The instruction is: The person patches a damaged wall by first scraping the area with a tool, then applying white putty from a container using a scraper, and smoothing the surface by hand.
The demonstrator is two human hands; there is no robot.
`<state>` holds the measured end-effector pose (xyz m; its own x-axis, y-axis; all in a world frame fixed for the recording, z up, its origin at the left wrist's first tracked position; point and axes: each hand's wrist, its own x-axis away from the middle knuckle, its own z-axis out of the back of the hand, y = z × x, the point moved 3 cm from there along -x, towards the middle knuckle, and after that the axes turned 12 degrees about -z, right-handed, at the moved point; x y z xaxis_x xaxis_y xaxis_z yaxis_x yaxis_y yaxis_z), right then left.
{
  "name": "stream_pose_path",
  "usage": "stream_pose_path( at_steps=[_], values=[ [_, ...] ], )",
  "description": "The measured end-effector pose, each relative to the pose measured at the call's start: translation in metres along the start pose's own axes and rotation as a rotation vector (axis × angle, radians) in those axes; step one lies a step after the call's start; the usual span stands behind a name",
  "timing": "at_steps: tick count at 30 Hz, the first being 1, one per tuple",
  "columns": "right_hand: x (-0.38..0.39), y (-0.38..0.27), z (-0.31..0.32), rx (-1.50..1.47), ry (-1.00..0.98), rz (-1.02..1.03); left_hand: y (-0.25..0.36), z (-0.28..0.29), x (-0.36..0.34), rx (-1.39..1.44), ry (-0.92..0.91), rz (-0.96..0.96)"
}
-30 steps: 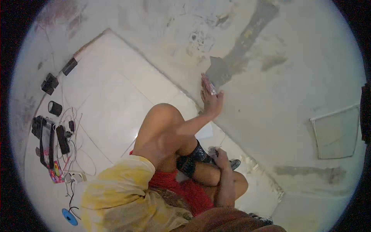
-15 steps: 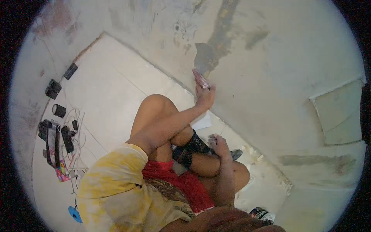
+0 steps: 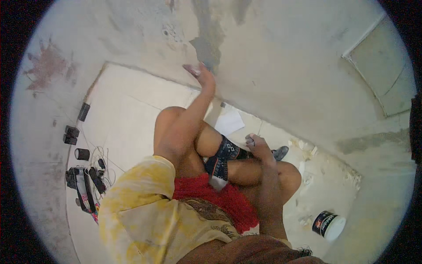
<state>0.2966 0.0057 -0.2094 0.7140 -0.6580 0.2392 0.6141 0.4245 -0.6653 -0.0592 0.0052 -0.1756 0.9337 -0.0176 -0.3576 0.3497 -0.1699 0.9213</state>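
Note:
My left hand point(image 3: 206, 80) is raised beside the wall point(image 3: 281, 66), its fingers around a thin, folded-looking reddish piece point(image 3: 190, 69), perhaps sandpaper. This piece is just below a grey bare patch point(image 3: 208, 50) in the pale wall coating; whether it touches the wall I cannot tell. My right hand point(image 3: 261, 148) hangs past my bent knee, over my crossed lower legs. Its fingers are curled, with a small dark spot among them that is too small to name. A white sheet of paper point(image 3: 230, 122) lies on the floor between my hands.
A black-and-white tub point(image 3: 329, 225) is on the floor at the right. Flaked debris point(image 3: 307, 149) lines the foot of the wall. At the left are dark blocks point(image 3: 71, 134), a black cylinder point(image 3: 81, 154), a black bag-like item point(image 3: 80, 182) and tangled cables point(image 3: 104, 163). A recessed panel point(image 3: 380, 66) is upper right.
The view has shifted, bringing the tub and more of the paper into sight. My left hand has moved slightly left and up with the reddish piece. My right hand stays by my legs.

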Motion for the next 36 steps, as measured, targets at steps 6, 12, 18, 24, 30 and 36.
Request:
stream_pose_path(
  at_steps=[6, 12, 18, 24, 30, 36],
  values=[
    [-0.013, 0.031, -0.003, -0.185, -0.148, -0.131, 0.030, -0.034, 0.085, -0.055, -0.254, -0.032],
    [-0.003, 0.031, -0.016, -0.093, -0.121, -0.019, 0.032, -0.008, -0.011, -0.128, -0.010, -0.097],
    [-0.017, 0.033, -0.020, 0.007, -0.182, -0.031, 0.052, 0.005, -0.010, 0.088, -0.080, -0.129],
    [-0.006, 0.051, -0.018, -0.038, -0.228, -0.182, 0.067, -0.014, 0.072, -0.320, -0.519, -0.264],
    [0.013, 0.018, -0.014, 0.079, -0.143, -0.237, 0.083, -0.005, -0.033, -0.094, -0.150, -0.245],
    [0.003, 0.053, -0.029, 0.238, -0.231, -0.179, 0.097, 0.010, -0.037, -0.166, -0.314, -0.236]
  ],
)
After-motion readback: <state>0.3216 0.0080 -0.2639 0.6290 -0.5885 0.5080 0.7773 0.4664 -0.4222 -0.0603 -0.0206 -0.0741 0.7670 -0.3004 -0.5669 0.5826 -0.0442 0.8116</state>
